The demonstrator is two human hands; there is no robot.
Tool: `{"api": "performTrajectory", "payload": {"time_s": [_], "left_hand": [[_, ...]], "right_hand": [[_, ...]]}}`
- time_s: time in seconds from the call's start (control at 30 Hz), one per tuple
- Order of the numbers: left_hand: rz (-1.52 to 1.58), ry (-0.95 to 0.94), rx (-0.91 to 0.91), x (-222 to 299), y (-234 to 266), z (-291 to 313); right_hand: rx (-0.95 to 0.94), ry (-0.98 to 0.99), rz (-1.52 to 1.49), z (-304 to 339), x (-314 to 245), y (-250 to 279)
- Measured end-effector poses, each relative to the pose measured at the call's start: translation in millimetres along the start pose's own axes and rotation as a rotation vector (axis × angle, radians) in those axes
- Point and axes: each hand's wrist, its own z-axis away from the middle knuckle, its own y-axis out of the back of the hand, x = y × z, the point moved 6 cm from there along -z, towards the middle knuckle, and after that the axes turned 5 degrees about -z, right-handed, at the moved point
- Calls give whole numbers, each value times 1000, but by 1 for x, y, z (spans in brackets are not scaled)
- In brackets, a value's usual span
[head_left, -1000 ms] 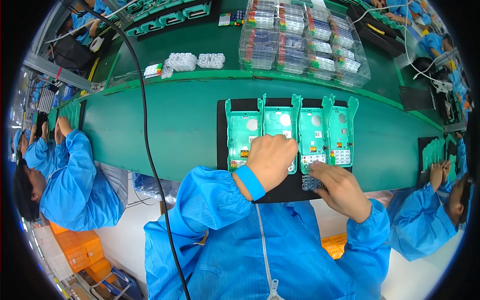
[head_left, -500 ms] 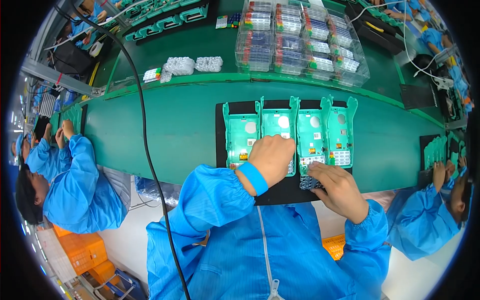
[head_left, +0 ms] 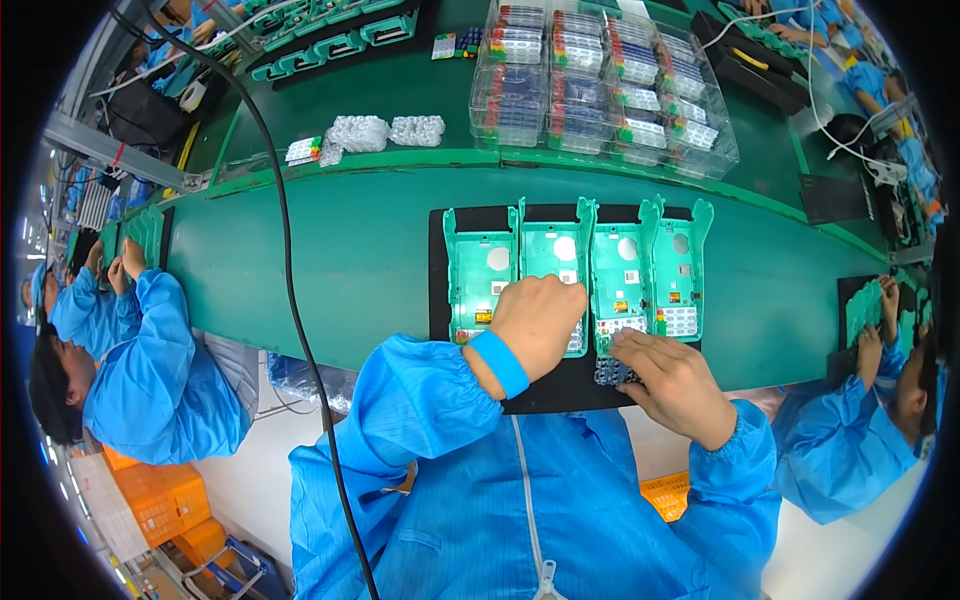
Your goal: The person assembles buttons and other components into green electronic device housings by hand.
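Hands over green housings on a black mat.
Left hand point(head_left: 538, 322) rests curled on the second green housing point(head_left: 553, 250); right hand point(head_left: 672, 380) has its fingers point(head_left: 628, 345) pinched on a grey keypad point(head_left: 612, 372).

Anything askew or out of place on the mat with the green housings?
Nothing stands out. Four green housings lie side by side, aligned, on the black mat. The left hand rests over the second one; the right hand holds a small keypad piece below the third.
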Motion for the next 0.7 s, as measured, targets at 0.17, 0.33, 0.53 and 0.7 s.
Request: {"api": "performTrajectory", "payload": {"time_s": [0.17,0.33,0.53,0.7], "left_hand": [[-27,39,-21,-6,3,-1],[-3,50,-49,-13,0,0],[64,-30,52,12,-1,-9],[117,-153,148,50,-7,-24]], "right_hand": [[154,-192,-154,13,28,41],[118,-324,-119,18,65,53],[13,-245,-43,8,79,52],[19,-268,-119,-1,81,52]]}}
